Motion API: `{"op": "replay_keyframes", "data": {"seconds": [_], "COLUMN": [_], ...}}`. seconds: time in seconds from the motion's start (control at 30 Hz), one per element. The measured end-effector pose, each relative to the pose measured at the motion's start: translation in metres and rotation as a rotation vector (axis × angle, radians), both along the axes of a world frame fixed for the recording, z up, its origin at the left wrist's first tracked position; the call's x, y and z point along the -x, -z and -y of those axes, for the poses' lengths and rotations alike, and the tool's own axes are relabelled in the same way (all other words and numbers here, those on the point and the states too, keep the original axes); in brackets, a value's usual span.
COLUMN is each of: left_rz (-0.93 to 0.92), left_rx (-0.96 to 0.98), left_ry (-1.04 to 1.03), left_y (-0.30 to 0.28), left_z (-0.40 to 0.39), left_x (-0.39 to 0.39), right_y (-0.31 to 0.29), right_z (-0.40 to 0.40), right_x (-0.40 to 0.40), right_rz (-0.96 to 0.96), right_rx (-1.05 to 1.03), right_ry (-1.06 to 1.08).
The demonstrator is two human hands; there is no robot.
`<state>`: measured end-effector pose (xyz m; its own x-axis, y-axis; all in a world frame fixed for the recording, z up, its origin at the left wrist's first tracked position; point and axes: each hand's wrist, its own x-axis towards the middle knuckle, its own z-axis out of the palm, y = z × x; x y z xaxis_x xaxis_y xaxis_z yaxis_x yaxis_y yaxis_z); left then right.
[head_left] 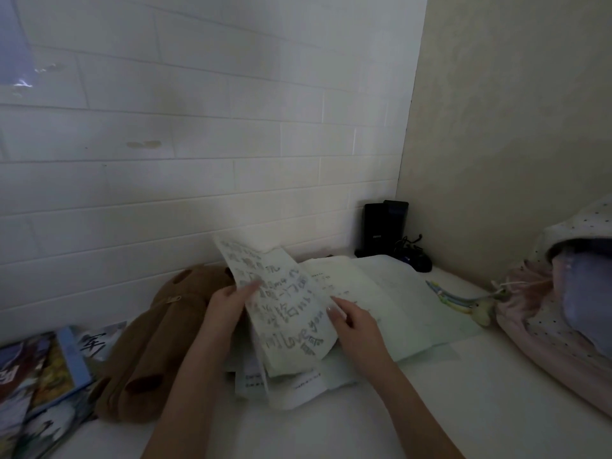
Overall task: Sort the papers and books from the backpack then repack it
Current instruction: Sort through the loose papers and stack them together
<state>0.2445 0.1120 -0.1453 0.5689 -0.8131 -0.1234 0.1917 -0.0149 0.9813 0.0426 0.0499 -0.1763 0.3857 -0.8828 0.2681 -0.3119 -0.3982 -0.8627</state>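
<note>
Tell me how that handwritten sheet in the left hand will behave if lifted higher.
The handwritten sheet is probably floppy: it already curves where the left hand pinches its edge. Likely very light. It looks creased, so it may fold over.

Single head camera looks forward and down, close over the white table (381, 409).

A handwritten sheet (284, 306) stands tilted at frame centre above a loose pile of papers (284, 382). A larger pale sheet (397, 303) lies flat to its right. Colourful books (43, 376) lie lower left. The pink dotted backpack (559, 326) sits at the right edge.
</note>
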Motion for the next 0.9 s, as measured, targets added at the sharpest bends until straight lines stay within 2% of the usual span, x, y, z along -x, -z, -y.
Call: {"op": "replay_keyframes", "data": {"seconds": [0.07,0.13,0.2,0.23,0.3,0.37,0.5,0.6,0.67,0.73,0.83,0.9], "left_rz": [0.325,0.506,0.668,0.751,0.886,0.919,0.830,0.844,0.819,0.762,0.668,0.595], "left_rx": [-0.041,-0.033,0.026,0.087,0.216,0.282,0.267,0.233,0.196,0.186,0.167,0.167], "left_ry": [-0.155,-0.285,-0.368,-0.400,-0.431,-0.428,-0.359,-0.336,-0.315,-0.290,-0.272,-0.268], "left_y": [0.010,0.015,0.012,0.008,0.006,0.006,0.009,0.018,0.023,0.024,0.022,0.022], "left_z": [-0.004,-0.007,-0.007,-0.007,-0.007,-0.008,-0.007,-0.004,-0.003,-0.003,-0.003,-0.003], "left_x": [-0.001,-0.002,0.003,0.007,0.012,0.018,0.024,0.018,0.015,0.015,0.016,0.015], "right_y": [-0.001,0.004,0.012,0.015,0.017,0.013,0.009,-0.002,-0.015,-0.026,-0.028,-0.024], "right_z": [0.007,0.022,0.033,0.035,0.035,0.034,0.035,0.030,0.025,0.022,0.032,0.035], "right_x": [0.005,0.024,0.046,0.053,0.054,0.049,0.051,0.056,0.059,0.061,0.060,0.054], "right_rz": [-0.132,-0.368,-0.628,-0.699,-0.699,-0.619,-0.402,-0.010,0.235,0.462,0.767,0.814], "right_rx": [0.116,0.063,-0.120,-0.163,-0.128,-0.123,-0.184,-0.062,0.078,0.183,0.103,-0.014], "right_ry": [0.294,0.542,0.586,0.585,0.578,0.529,0.502,0.705,0.907,1.006,1.000,0.866]}}
